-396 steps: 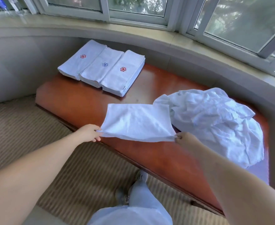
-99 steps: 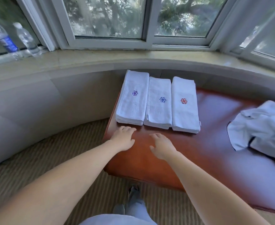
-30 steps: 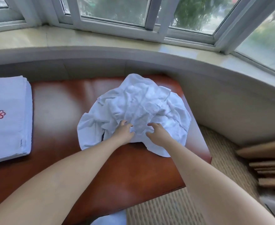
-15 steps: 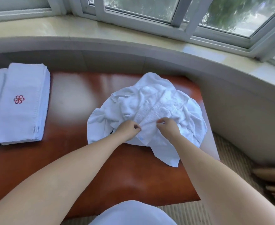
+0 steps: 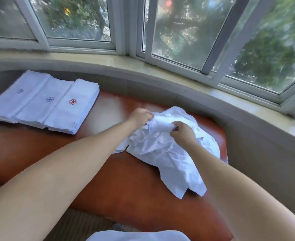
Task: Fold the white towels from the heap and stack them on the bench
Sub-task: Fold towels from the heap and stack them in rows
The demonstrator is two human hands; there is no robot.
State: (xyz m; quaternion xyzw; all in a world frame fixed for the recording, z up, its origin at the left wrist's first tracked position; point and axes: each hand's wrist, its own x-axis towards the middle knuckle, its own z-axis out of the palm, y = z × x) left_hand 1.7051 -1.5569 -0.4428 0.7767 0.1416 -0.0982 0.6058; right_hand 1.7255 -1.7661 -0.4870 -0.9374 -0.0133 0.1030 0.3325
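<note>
A crumpled heap of white towels (image 5: 171,153) lies on the right half of the red-brown bench (image 5: 118,185). My left hand (image 5: 140,117) pinches a bunched edge of one white towel (image 5: 158,126) at the heap's top left. My right hand (image 5: 182,132) grips the same towel a little to the right, and the cloth is raised between both hands. Three stacks of folded white towels (image 5: 44,103) lie side by side at the bench's far left, each with a small flower emblem, the rightmost red.
A curved grey wall and pale window sill (image 5: 178,73) run behind the bench, with windows above. Striped carpet (image 5: 84,226) shows below the bench's front edge. Bare bench surface lies between the folded stacks and the heap.
Both hands have lifted a towel's edge off the heap and drawn slightly apart. The camera has tilted up and left, bringing all three folded stacks into view.
</note>
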